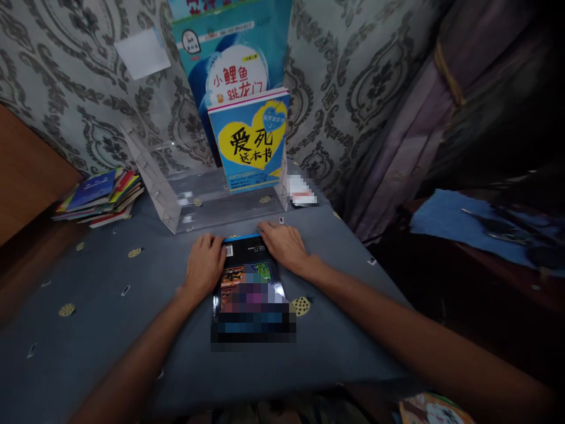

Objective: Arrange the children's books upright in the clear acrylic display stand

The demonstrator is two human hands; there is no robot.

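Observation:
A dark book lies flat on the blue-grey tablecloth in front of me. My left hand grips its far left corner with curled fingers. My right hand holds its far right corner the same way. Behind the book stands a clear acrylic rack against the wall. In the rack a blue book with a yellow heart stands upright, and a taller light-blue book stands behind it.
A stack of colourful books lies at the table's far left beside a wooden panel. A small white object sits right of the rack. A curtain hangs at the right, with a blue cloth below.

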